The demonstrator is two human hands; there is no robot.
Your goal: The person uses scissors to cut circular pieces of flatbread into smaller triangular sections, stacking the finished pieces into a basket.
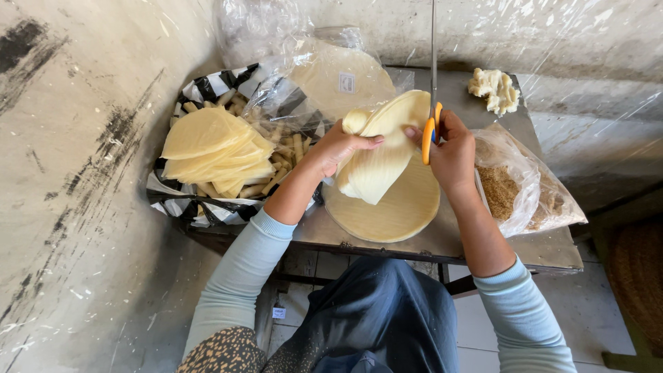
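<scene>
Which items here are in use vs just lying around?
In use: folded wrapper stack in left hand; scissors in right hand; round wrappers beneath.
Lying about: crumb bag, dough lump, bagged wrappers.

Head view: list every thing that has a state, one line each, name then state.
Folded wrapper stack: bent double, held up off the table.
Left hand: gripping the folded stack.
Right hand: closed around the scissors.
Scissors: orange handles, blades pointing up beside the stack.
Round wrapper stack: flat on the table.
Cut wedges: piled in the lined basket.
Crumb bag: open.
Wrapper packet: plastic opened.
</scene>
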